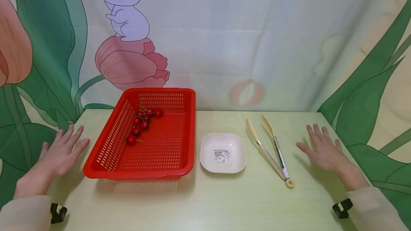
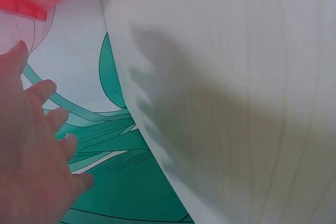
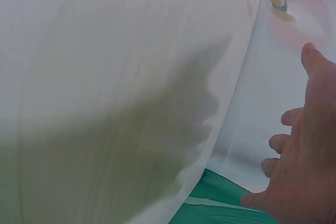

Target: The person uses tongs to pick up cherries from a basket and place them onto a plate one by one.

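My left hand [image 1: 62, 152] is spread with straight fingers over the table's left edge, beside a red plastic basket [image 1: 190, 134], and holds nothing. Several dark red cherries [image 1: 136, 130], some with green stems, lie along the left and back of the basket's floor. Right of the basket sits a small white square dish [image 1: 223, 168] with a panda print. Tongs [image 1: 273, 158] with cream tips and metal arms lie spread on the table, their ring end toward me. To their right my right hand [image 1: 325, 152] is spread above the table, fingers extended, holding nothing; its shadow shows in the right wrist view.
The pale wood-grain table [image 1: 205, 206] runs back to a printed curtain [image 1: 218, 38] with a rabbit, flowers and leaves. A small black device [image 1: 59, 213] sits at the left cuff, and another black device [image 1: 342, 208] at the right cuff.
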Tool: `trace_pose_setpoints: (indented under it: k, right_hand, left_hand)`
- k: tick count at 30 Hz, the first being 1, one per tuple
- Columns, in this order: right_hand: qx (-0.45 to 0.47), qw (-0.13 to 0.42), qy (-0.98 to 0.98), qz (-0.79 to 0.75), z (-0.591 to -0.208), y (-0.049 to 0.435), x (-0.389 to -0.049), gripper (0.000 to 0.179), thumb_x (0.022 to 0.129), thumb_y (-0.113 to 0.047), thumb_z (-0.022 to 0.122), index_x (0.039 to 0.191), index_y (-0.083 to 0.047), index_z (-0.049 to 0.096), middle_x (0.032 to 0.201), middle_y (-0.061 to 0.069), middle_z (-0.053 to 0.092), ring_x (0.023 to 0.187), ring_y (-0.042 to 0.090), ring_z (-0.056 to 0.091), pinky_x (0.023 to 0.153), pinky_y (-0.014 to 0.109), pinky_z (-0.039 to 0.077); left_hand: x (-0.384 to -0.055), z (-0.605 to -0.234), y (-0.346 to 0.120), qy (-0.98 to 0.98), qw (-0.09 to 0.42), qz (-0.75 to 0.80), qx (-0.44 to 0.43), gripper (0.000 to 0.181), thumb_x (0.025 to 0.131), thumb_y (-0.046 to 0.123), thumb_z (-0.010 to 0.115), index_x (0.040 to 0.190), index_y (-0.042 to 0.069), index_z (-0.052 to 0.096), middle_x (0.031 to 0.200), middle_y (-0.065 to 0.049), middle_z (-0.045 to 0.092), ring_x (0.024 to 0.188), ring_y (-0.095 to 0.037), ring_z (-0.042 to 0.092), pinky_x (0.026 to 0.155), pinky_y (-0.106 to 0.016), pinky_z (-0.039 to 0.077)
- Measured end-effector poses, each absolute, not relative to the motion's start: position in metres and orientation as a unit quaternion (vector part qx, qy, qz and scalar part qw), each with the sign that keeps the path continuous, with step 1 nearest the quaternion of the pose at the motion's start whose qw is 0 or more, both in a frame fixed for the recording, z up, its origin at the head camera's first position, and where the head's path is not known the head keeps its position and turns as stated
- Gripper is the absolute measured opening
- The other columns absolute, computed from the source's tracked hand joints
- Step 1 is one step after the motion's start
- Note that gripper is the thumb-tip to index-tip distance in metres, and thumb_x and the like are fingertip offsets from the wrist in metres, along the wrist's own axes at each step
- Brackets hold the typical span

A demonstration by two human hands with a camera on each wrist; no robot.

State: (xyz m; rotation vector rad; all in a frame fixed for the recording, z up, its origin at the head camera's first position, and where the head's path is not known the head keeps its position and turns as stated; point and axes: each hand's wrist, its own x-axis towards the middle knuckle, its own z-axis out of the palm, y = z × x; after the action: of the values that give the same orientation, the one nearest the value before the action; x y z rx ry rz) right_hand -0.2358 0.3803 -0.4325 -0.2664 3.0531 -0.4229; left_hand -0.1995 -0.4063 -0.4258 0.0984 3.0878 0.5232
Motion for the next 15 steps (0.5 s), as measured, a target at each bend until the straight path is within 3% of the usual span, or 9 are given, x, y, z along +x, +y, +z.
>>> trace_pose_setpoints:
  k: [5,8,15]
  right_hand:
    - [-0.093,0.021,0.985,-0.144,-0.432,0.375,-0.237,0.087,0.107,-0.059,0.037,0.162,0.002,0.009,0.165,0.032,-0.003,0.149,0.056,-0.003,0.104,0.084,0.007]
    - [-0.095,0.005,0.983,-0.158,-0.43,0.373,-0.238,0.083,0.108,-0.056,0.037,0.159,0.007,0.017,0.163,0.036,0.004,0.146,0.059,0.009,0.106,0.08,0.017]
    - [-0.09,-0.046,0.975,-0.196,-0.423,0.367,-0.235,0.072,0.11,-0.05,0.04,0.145,0.012,0.043,0.144,0.038,0.044,0.128,0.055,0.047,0.101,0.068,0.04]
  left_hand:
    - [-0.201,-0.424,-0.404,0.977,0.032,0.21,0.031,0.075,0.11,0.053,0.022,0.161,0.003,-0.001,0.161,-0.037,-0.006,0.144,-0.063,-0.006,0.101,-0.087,-0.002]
    - [-0.201,-0.422,-0.401,0.971,0.035,0.233,0.037,0.073,0.111,0.05,0.022,0.161,-0.002,0.01,0.16,-0.04,0.008,0.143,-0.063,0.007,0.103,-0.085,0.009]
    - [-0.2,-0.417,-0.39,0.954,0.012,0.297,0.03,0.069,0.113,0.044,0.021,0.152,-0.012,0.033,0.148,-0.041,0.036,0.128,-0.06,0.04,0.094,-0.075,0.041]
